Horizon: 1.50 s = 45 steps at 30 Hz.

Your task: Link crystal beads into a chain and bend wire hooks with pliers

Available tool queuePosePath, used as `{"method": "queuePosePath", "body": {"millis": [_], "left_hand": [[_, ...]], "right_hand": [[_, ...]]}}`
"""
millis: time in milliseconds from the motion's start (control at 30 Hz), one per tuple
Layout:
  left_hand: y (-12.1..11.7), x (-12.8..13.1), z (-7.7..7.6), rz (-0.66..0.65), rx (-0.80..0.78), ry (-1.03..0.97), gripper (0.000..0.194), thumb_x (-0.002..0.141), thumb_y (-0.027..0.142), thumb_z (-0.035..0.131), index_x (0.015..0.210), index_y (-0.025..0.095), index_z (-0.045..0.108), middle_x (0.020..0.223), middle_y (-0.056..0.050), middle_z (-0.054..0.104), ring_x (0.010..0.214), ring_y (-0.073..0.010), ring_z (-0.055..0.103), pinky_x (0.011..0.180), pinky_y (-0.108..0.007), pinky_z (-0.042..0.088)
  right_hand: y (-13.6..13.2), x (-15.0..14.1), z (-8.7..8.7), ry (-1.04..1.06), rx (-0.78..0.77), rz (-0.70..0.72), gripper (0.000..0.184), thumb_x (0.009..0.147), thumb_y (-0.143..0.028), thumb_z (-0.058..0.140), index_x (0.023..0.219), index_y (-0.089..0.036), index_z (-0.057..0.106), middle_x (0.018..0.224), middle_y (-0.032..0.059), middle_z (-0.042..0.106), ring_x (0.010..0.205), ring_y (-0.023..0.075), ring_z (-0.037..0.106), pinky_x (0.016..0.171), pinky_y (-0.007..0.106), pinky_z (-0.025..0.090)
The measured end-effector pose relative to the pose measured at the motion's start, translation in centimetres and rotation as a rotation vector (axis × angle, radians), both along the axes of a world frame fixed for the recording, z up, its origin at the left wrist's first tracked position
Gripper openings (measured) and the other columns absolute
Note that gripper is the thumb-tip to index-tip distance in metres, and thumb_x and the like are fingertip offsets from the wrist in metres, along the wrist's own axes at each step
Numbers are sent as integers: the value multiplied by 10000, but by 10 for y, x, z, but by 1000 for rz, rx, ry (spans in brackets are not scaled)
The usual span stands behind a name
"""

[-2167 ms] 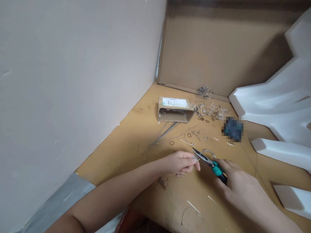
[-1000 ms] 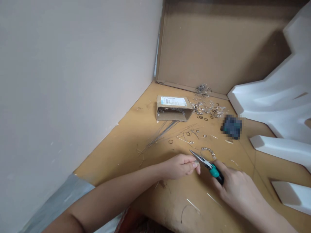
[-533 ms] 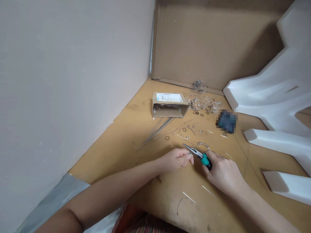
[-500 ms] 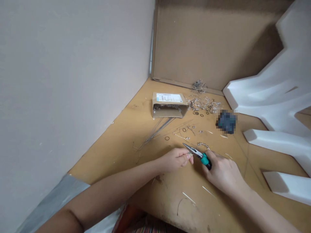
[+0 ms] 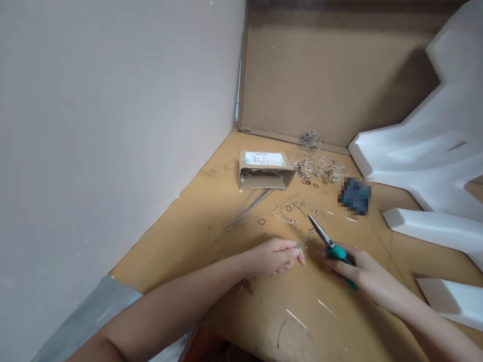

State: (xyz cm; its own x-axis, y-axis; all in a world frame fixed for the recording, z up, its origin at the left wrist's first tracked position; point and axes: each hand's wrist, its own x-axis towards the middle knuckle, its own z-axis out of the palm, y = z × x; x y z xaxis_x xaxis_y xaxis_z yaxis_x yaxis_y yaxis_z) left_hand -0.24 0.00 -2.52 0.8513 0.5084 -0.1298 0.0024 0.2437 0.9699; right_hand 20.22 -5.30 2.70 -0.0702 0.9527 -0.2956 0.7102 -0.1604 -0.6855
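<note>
Near the middle of the table, my left hand (image 5: pixel 281 256) is closed in a pinch on a thin piece of wire (image 5: pixel 299 246), whose end shows past the fingertips. My right hand (image 5: pixel 352 269) grips long-nose pliers (image 5: pixel 334 245) with green and black handles, their jaws pointing up and left, apart from the left hand. Beyond the hands lie loose metal rings (image 5: pixel 261 221) and small clear or shiny pieces (image 5: pixel 293 221). A bundle of straight wires (image 5: pixel 247 211) runs out below the cardboard box's opening.
The small open cardboard box (image 5: pixel 267 178) lies on the table (image 5: pixel 181 241). To its right is a heap of bent wire pieces (image 5: pixel 320 168). A blurred dark object (image 5: pixel 354 196) sits near white foam (image 5: pixel 426 226). A wall (image 5: pixel 113 125) bounds the left side; cut wires (image 5: pixel 296 318) lie in front.
The pliers have pulled away from my left fingers to the right and turned to point more upward. My left hand keeps its pinch in nearly the same place.
</note>
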Motion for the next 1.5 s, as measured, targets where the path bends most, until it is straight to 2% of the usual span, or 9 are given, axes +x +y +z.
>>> {"method": "queuePosePath", "body": {"millis": [100, 267, 367, 600, 800, 967, 1267, 1367, 1500], "left_hand": [[1, -1, 1, -8, -9, 4, 247, 874, 356, 365, 829, 153, 498, 508, 90, 327, 401, -40, 248, 396, -175, 236], [1, -1, 1, -55, 7, 27, 268, 874, 369, 372, 845, 147, 520, 508, 87, 342, 405, -40, 275, 400, -172, 261], [1, -1, 2, -104, 14, 22, 271, 875, 366, 376, 846, 146, 531, 494, 85, 345, 398, -44, 282, 390, -170, 274], [1, -2, 2, -141, 20, 44, 281, 877, 378, 382, 872, 147, 542, 510, 84, 357, 397, -37, 291, 392, -167, 284], [1, -1, -1, -148, 31, 28, 275, 880, 372, 374, 876, 154, 540, 508, 82, 350, 398, -43, 288, 389, -173, 286], [1, -2, 4, -145, 9, 47, 246, 881, 341, 374, 849, 153, 530, 513, 80, 341, 409, -44, 276, 390, -168, 275], [4, -5, 6, -200, 31, 135, 231, 884, 315, 353, 814, 154, 503, 539, 69, 385, 405, -48, 333, 416, -180, 298], [7, -5, 8, -78, 68, 75, 199, 884, 278, 348, 795, 148, 468, 587, 36, 478, 492, -71, 463, 525, -212, 379], [5, -1, 11, 330, 323, -145, 161, 889, 212, 321, 831, 148, 457, 783, -50, 593, 785, -118, 549, 784, -275, 387]], "right_hand": [[-1, -3, 1, 204, -42, -50, 182, 733, -364, 514, 786, -208, 591, 715, 16, 647, 684, 199, 586, 644, 302, 447], [2, -9, -2, 208, 78, -268, 234, 670, -401, 609, 791, -202, 591, 596, -8, 585, 609, 188, 551, 572, 288, 418], [6, -19, -2, 266, 33, -218, 263, 684, -418, 606, 812, -190, 582, 600, -10, 568, 600, 170, 538, 586, 279, 414], [12, -31, -2, 190, 77, -22, 153, 715, -346, 559, 690, -195, 568, 589, -16, 583, 601, 157, 532, 608, 267, 411], [12, -30, 0, 151, 125, -28, 129, 702, -323, 562, 666, -200, 583, 612, -11, 599, 620, 166, 558, 629, 268, 432], [11, -22, 4, 133, 132, -105, 176, 689, -365, 602, 723, -192, 604, 682, 2, 630, 650, 166, 566, 634, 266, 436], [12, 19, 35, 9, 213, -345, 259, 571, -432, 668, 702, -210, 651, 696, 24, 669, 664, 211, 582, 605, 306, 428], [10, 36, 40, -110, 317, -508, 294, 564, -458, 667, 739, -221, 663, 701, 29, 659, 683, 233, 577, 584, 321, 415], [5, 49, 38, -101, 386, -610, 355, 559, -492, 669, 793, -225, 660, 696, 35, 659, 679, 242, 575, 544, 315, 407]]}}
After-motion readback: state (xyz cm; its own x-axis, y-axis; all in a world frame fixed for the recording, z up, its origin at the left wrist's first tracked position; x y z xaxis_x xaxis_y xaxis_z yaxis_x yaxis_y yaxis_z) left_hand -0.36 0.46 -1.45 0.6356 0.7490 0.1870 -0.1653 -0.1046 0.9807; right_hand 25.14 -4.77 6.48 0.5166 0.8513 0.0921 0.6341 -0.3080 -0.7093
